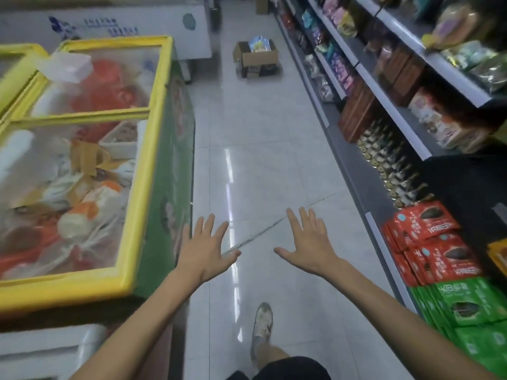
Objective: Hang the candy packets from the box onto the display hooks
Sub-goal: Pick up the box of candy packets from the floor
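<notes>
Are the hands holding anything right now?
No. The left hand and the right hand are both spread flat over the floor, holding nothing. The brown cardboard box of packets sits far down the aisle.

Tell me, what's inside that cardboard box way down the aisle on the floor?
A shiny blue and yellow packet pokes out of the cardboard box. Anything lying deeper is hidden behind its walls.

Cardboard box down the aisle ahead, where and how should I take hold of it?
Probably with both hands on the opposite side walls of the cardboard box, coming from its near face. Its top is open, with a candy packet standing out, so keep it level. The left hand and the right hand are open and free.
</notes>
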### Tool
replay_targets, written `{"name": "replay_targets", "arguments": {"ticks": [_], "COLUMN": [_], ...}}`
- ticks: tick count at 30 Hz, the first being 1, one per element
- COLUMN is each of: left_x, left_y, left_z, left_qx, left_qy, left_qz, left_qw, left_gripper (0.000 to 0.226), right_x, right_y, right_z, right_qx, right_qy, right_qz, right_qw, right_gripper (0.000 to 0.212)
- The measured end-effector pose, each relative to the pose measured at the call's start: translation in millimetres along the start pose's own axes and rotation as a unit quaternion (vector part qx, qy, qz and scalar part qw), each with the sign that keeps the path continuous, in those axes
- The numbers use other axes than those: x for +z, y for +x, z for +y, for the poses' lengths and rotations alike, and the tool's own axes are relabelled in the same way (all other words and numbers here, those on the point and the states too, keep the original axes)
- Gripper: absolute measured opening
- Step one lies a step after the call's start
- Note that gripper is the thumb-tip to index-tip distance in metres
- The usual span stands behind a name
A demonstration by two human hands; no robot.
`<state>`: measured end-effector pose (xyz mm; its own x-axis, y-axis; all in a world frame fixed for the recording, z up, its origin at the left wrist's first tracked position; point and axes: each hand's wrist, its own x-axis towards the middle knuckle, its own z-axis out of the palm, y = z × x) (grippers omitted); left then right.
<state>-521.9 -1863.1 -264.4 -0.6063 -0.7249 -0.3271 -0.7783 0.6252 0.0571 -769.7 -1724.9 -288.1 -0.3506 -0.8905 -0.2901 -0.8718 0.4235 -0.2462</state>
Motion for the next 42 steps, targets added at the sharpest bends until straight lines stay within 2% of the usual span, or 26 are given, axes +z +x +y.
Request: {"name": "replay_targets", "arguments": {"ticks": [4,9,17,23,28,31,34,42], "left_x": [-42,-85,-122,-177,-222,-244,-256,-315], "left_y": [91,196,388,537,642,708,778,973], "left_z": [-6,-15,-51,-80,-88,-87,-86,-92], "left_qx": [-0.014,-0.031,-0.031,-0.018,0.009,0.034,0.043,0.034], "left_qy": [0.023,0.010,-0.007,-0.015,-0.014,-0.003,0.007,0.042], "left_qz": [-0.002,0.003,0.016,-0.022,-0.010,-0.013,-0.019,-0.044], "left_qw": [1.000,0.999,0.999,0.999,1.000,0.999,0.999,0.998], "left_gripper": [0.110,0.097,0.095,0.089,0.095,0.108,0.111,0.091], "right_x": [-41,-84,-130,-190,-231,-247,-259,-311], "right_y": [91,200,397,537,629,687,750,956], "right_z": [15,26,50,57,70,84,101,147], "right_qx": [-0.003,-0.012,-0.004,0.010,0.029,0.036,0.043,0.025], "right_qy": [0.003,0.004,-0.016,-0.044,-0.032,-0.025,-0.015,-0.006], "right_qz": [-0.007,-0.018,-0.018,-0.034,-0.019,-0.029,-0.041,-0.088], "right_qw": [1.000,1.000,1.000,0.998,0.999,0.999,0.998,0.996], "right_gripper": [0.110,0.107,0.104,0.103,0.102,0.102,0.103,0.103]}}
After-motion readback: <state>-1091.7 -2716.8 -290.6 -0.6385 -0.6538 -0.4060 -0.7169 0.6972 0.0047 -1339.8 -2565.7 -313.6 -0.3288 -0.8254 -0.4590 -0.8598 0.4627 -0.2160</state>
